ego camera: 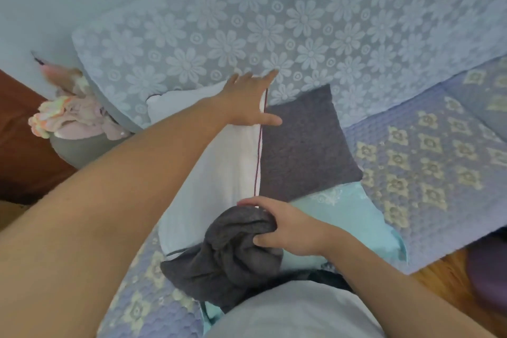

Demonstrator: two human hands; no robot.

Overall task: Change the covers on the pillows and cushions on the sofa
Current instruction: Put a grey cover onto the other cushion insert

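White pillow between grey cushion and clothes-filled basket.

2 hands, 3 cushions.

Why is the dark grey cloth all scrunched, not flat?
Scrunched: the dark grey knitted cover is bunched in deep folds because the right hand grips it.

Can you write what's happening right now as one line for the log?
left hand: open, flat on white pillow | right hand: grips bunched grey cover | grey cushion: beside pillow | step: cover not yet on
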